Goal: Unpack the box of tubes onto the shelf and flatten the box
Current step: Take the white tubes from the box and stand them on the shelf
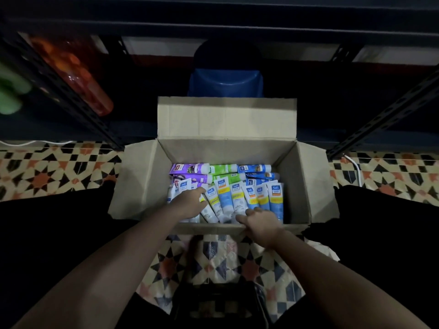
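Open cardboard box (228,148) on a patterned tiled floor (47,172), seen from above, with all four flaps folded outward; the far flap stands upright against a dark metal shelf (380,119). The box holds tubes (237,195): a near row of white-and-blue tubes leaning side by side, and behind it purple, green and blue tubes lying crosswise. Left hand (190,201): reaches into the near left part of the box, fingers curled over the tops of the white-and-blue tubes; whether it has closed on one cannot be told. Right hand (260,222): at the near right edge of the box, fingers curled down onto the lower ends of the tubes, grip likewise unclear. Beyond the box, under the shelf, a blue plastic stool (225,81); far left, an orange bottle (78,72) and a blurred green object (11,93).
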